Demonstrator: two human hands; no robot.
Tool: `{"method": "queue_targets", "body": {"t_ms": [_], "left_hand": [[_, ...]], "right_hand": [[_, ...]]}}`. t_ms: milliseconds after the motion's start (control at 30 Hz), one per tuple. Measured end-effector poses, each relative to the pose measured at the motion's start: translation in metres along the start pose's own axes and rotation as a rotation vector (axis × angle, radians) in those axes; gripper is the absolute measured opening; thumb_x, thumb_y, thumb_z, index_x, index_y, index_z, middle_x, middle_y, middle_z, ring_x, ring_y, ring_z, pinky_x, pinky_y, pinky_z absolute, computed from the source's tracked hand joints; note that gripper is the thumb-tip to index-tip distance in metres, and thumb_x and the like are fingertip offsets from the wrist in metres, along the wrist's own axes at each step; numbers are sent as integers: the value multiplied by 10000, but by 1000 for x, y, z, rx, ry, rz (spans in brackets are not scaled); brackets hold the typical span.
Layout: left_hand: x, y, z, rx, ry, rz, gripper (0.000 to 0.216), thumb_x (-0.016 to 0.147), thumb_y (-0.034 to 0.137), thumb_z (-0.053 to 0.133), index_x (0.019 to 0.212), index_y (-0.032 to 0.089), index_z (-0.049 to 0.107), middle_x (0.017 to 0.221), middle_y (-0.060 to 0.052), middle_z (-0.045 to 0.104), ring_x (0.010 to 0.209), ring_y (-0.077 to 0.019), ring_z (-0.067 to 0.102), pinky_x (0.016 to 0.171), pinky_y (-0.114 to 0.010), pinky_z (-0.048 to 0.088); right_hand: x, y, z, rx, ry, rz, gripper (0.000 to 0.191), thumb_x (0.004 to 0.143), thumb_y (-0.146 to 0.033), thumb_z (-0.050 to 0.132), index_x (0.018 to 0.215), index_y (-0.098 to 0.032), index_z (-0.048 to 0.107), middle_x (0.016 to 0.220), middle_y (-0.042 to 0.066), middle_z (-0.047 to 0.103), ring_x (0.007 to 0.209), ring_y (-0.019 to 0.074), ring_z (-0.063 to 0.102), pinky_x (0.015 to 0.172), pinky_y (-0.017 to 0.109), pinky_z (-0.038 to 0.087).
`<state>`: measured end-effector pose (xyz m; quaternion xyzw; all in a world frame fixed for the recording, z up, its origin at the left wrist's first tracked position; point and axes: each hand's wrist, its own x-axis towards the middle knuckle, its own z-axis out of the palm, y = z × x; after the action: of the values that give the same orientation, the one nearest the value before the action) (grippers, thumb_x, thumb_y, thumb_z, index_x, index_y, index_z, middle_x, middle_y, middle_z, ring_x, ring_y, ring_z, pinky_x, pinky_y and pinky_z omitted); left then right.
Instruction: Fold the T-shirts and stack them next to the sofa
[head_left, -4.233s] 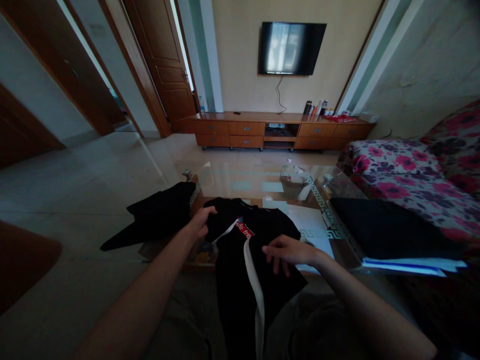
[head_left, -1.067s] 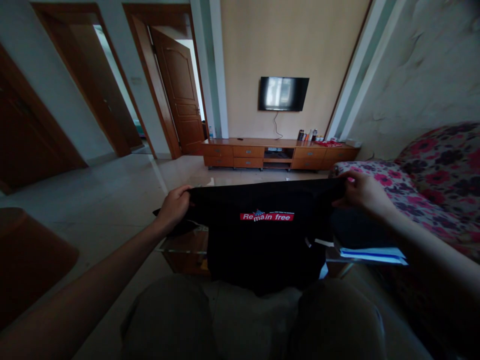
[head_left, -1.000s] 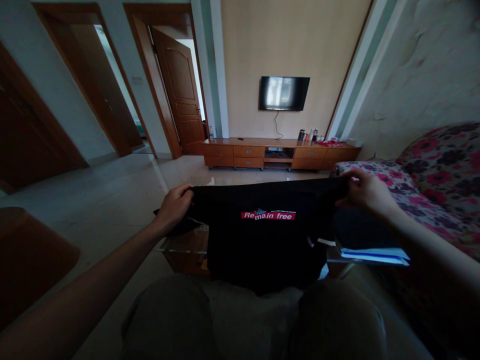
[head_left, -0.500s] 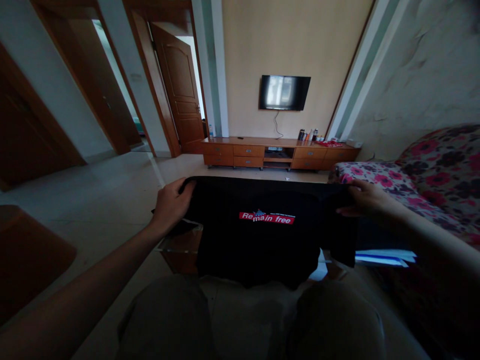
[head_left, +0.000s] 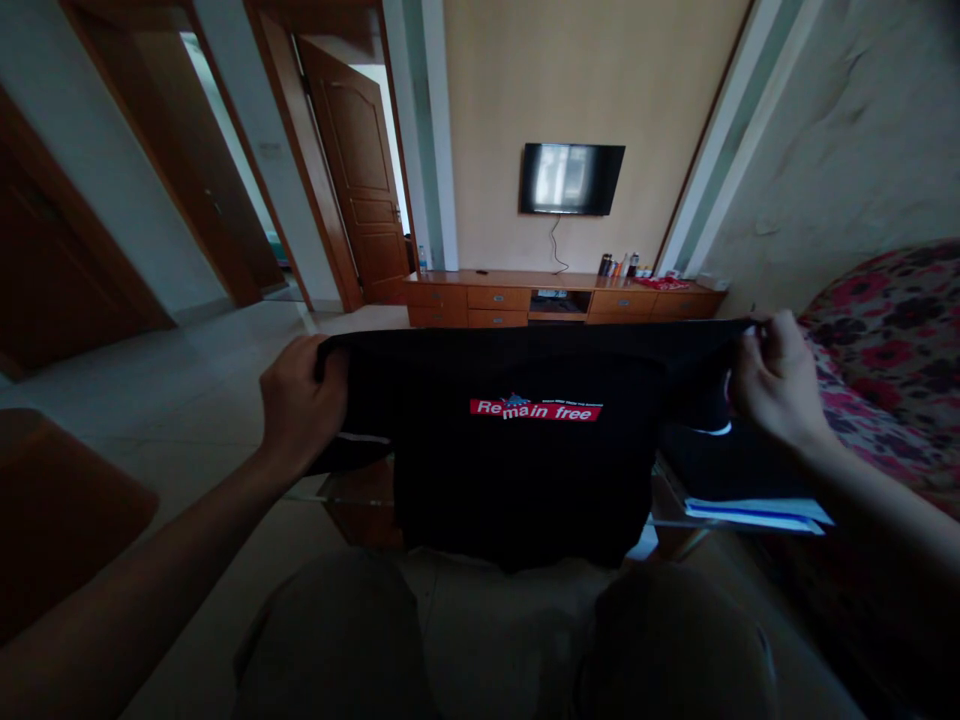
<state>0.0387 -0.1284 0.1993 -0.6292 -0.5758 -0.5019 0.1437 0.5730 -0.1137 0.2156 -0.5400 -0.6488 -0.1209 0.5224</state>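
Observation:
A black T-shirt (head_left: 525,480) with a red and white "Remain free" print hangs stretched between my hands, above my knees. My left hand (head_left: 304,395) is closed around its upper left edge, by the sleeve. At the opposite end, my right hand (head_left: 780,380) pinches the upper right edge. The shirt's top edge runs nearly straight from hand to hand. Behind and below it, a glass-topped table (head_left: 352,490) is partly hidden by the cloth.
Papers (head_left: 754,512) lie on the table at the right, beside a floral-covered sofa (head_left: 892,360). Ahead, a long wooden cabinet (head_left: 495,298) carries several bottles below a wall-mounted television (head_left: 571,180). A brown piece of furniture (head_left: 67,510) stands at the left.
Both hands have risen and moved farther apart. The T-shirt has come up with them and is pulled wider, its top edge covering more of the cabinet.

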Motion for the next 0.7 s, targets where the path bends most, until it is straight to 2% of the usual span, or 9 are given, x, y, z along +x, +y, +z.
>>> {"method": "queue_targets", "body": {"t_ms": [100, 167, 300, 467, 700], "left_hand": [[13, 1, -2, 25, 30, 35, 322, 1021, 390, 433, 1024, 187, 682, 952, -36, 663, 871, -182, 586, 827, -317, 446], [23, 1, 5, 45, 2, 27, 342, 1026, 403, 427, 1033, 186, 692, 938, -36, 675, 852, -187, 598, 811, -316, 441], [43, -9, 36, 157, -120, -17, 437, 1023, 467, 412, 946, 162, 714, 844, -53, 691, 776, -201, 616, 775, -319, 448], [59, -39, 106, 244, -312, -139, 505, 994, 543, 388, 934, 192, 745, 885, -75, 747, 865, -256, 685, 777, -322, 482], [62, -102, 234, 336, -563, -333, 625, 931, 645, 375, 924, 171, 781, 914, -162, 762, 945, -356, 706, 796, -387, 519]], "right_hand": [[10, -6, -3, -68, 48, -62, 309, 1040, -424, 393, 1195, -220, 565, 1016, 83, 589, 917, 212, 575, 872, 407, 477], [16, -7, 0, -109, 44, -79, 300, 1044, -416, 382, 1168, -214, 565, 1002, 86, 585, 898, 214, 561, 847, 392, 464], [28, 1, 25, -245, 38, -83, 265, 1043, -375, 348, 1029, -209, 554, 927, 86, 561, 855, 223, 521, 820, 379, 432], [38, 42, 89, -287, -55, -58, 225, 1017, -322, 366, 1022, -194, 552, 947, 106, 570, 890, 232, 507, 840, 363, 422], [39, 119, 204, -294, -208, 75, 304, 998, -356, 345, 1022, -175, 587, 911, 127, 566, 881, 274, 531, 844, 398, 438]]}}
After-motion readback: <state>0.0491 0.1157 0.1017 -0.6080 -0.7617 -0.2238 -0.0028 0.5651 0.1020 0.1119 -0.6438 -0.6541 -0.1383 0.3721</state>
